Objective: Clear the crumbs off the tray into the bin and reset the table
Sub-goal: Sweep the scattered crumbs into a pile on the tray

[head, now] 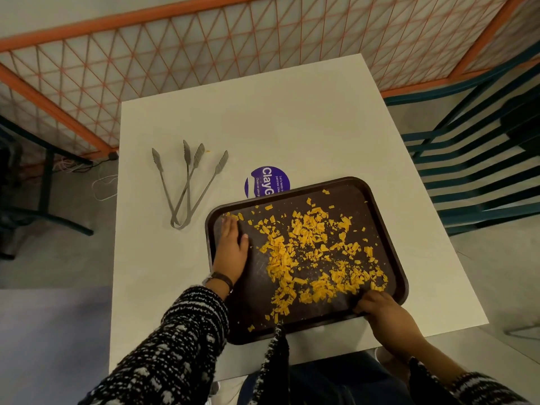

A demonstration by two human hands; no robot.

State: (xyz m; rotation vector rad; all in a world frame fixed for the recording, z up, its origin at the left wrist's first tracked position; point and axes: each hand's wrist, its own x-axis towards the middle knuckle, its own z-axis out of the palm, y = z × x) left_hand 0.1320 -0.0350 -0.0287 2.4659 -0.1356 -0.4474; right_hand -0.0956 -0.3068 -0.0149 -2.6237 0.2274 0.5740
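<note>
My left hand (232, 247) lies flat inside the tray (347, 200), along its left side, fingers straight and together, pointing away from me, with the thumb spread out to the right. It holds nothing; the palm and fingers press on the tray's floor. My right hand (377, 305) grips the tray at its near right corner, fingers curled over the rim and onto the inside.

The tray is dark brown with rounded corners and sits on the white surface (292, 118), turned at an angle to the edges, close to the near side and towards the right. Orange-yellow crumbs (304, 252) are scattered over most of it, thickest in the middle and towards the near side; a few lie just by the fingertips of my left hand, and some touch the fingers of my right.

The far rim of the tray covers part of a round purple sticker (267, 181) with white lettering. To the left of the tray, apart from it, two pairs of metal tongs (187, 188) lie crossed over one another, open ends pointing away from me. One small orange crumb (208, 152) sits beside a tong tip.

I wear black-and-white knitted sleeves (181, 340) and a dark band (222, 279) on my left wrist. An orange mesh fence (204, 54) stands beyond the surface, and a teal slatted chair (473, 171) is on the right.
</note>
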